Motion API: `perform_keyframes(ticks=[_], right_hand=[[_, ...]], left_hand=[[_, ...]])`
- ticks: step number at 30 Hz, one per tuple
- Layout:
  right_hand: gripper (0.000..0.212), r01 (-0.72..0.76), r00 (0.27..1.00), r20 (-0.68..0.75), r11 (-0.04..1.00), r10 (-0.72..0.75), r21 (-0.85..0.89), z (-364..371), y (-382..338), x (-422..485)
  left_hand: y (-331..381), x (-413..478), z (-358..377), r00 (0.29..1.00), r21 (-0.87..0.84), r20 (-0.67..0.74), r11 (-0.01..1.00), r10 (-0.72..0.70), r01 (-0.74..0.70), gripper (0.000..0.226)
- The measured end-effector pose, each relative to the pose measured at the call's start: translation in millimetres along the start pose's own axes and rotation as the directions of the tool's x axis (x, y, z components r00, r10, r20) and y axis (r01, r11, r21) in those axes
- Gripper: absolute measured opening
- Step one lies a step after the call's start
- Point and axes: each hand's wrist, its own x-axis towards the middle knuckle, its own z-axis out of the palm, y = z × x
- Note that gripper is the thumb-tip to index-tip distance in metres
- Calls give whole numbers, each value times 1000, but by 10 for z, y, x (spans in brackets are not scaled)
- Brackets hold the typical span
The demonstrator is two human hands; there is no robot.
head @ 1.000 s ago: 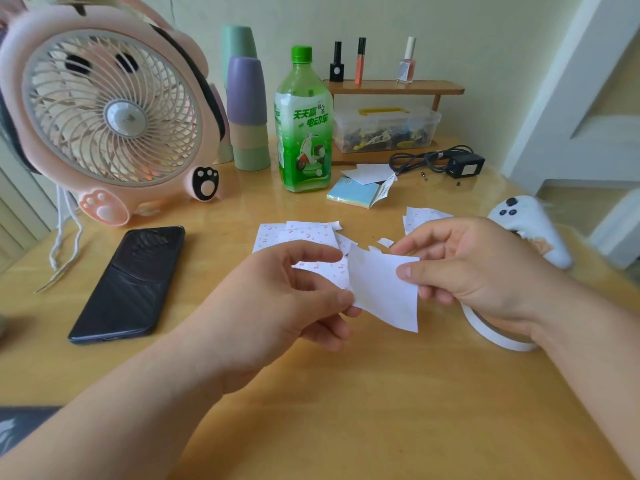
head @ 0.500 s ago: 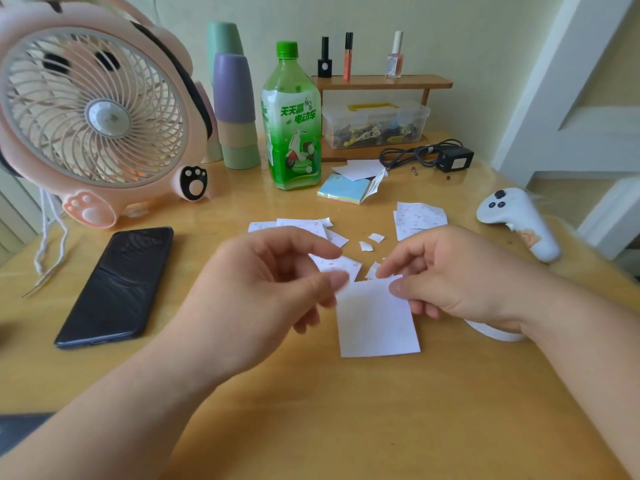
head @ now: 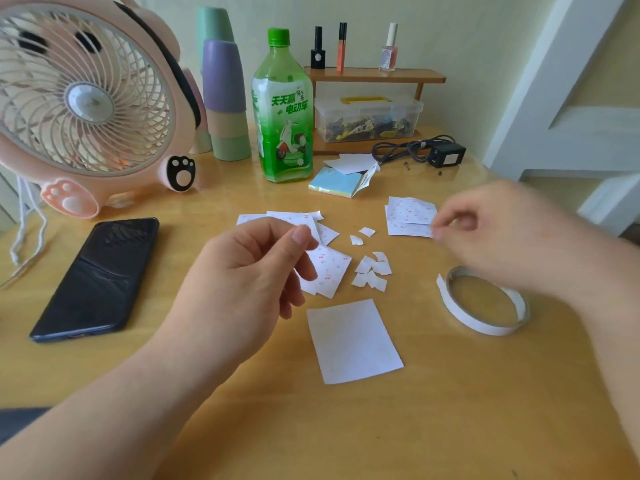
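Right hand (head: 485, 233), motion-blurred, is out over the far right of the table (head: 415, 427). Thumb and forefinger are drawn together at the near right corner of the stack (head: 410, 214) of cherry-print pieces. Fingertips (head: 437, 230) are at its edge, but the blur hides whether they have hold of a piece or only touch it: cannot tell. Left hand (head: 249, 282) is raised over the middle, fingers loosely curled, thumb close to forefinger, nothing seen between them; reads as empty. Slip (head: 353, 341), plain white, lies flat on the table nearest the person, touched by neither hand. Tape (head: 485, 330) ring lies flat just right of the slip, below the right wrist, with a loose end lifted at its left. Scraps (head: 372, 271) are scattered between slip and stack; more printed sheets (head: 329, 271) lie partly behind the left fingers. Phone (head: 97, 278), fan (head: 86, 102) and bottle (head: 284, 109) are further left and back. Judgement: the step in hand is taking one printed piece off the stack. To do it well: lift from the corner only, so the pieces beneath stay put; bring the left fingers down on the stack if it slides; carry the piece over the scraps, not through them; keep the wrist off the tape's loose end
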Motion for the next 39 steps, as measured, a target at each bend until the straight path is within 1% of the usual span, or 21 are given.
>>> perform_keyframes(ticks=[1,2,3,5,6,8,10,14,16,18,20,21,22,24,25,26,28,30,32,35,39], right_hand=[[13,-39,999,-4,999,39,-20,-96,71,25],[9,-72,996,41,996,74,-47,-168,130,37],[15,-94,986,128,992,105,-89,-213,176,39],[46,-82,933,332,980,140,-182,-247,208,4],[58,-61,904,403,977,141,-205,-238,197,-16],[68,-9,871,475,970,128,-245,-177,166,-42],[62,45,872,479,956,103,-288,-100,119,-47],[24,93,885,463,954,52,-285,28,72,-52],[15,117,890,456,960,13,-254,40,72,-49],[15,128,908,414,983,-63,-132,26,82,-38],[20,143,932,317,981,-178,130,2,71,-33],[23,177,937,244,944,-248,278,-2,41,-42],[26,220,935,172,886,-311,409,3,3,-65],[30,295,911,55,742,-408,602,57,-109,-139],[28,320,899,11,673,-438,667,100,-171,-181],[25,333,891,-22,620,-454,711,149,-228,-219],[25,340,884,-65,543,-463,768,248,-322,-282],[25,320,881,-75,473,-466,821,323,-393,-331],[25,287,887,-80,408,-454,867,375,-449,-375],[24,283,898,-108,371,-426,885,430,-515,-419],[26,259,910,-117,327,-397,909,485,-563,-428]], left_hand=[[-8,2,9,1000,5,-4,1000,-2,2,30],[-16,0,14,1000,18,-9,1000,3,-2,27],[-7,-9,19,1000,34,-14,999,9,-8,26],[20,-34,29,999,46,-34,999,26,-24,34],[42,-48,34,999,39,-45,999,26,-25,40],[92,-81,35,998,24,-56,1000,2,-1,50],[109,-95,31,999,10,-44,1000,-19,19,53],[75,-84,31,1000,30,13,999,-18,17,47],[42,-84,33,998,39,52,999,-20,18,45],[3,-75,36,997,30,82,999,-13,11,36],[-11,-63,39,996,-4,89,1000,-1,1,17],[-4,-61,34,996,-35,86,999,-4,7,7],[10,-64,35,996,-68,87,998,-11,17,3],[18,-76,17,996,-117,89,993,-8,19,17],[19,-85,3,996,-130,84,992,12,-1,25],[27,-94,-2,996,-145,76,989,41,-30,31],[32,-107,8,993,-200,63,976,99,-85,34],[33,-109,37,985,-254,68,958,157,-135,30],[23,-105,44,977,-267,72,948,200,-175,22],[-26,-95,27,971,-261,58,942,234,-211,16],[-16,-98,33,973,-329,49,924,224,-196,13]])
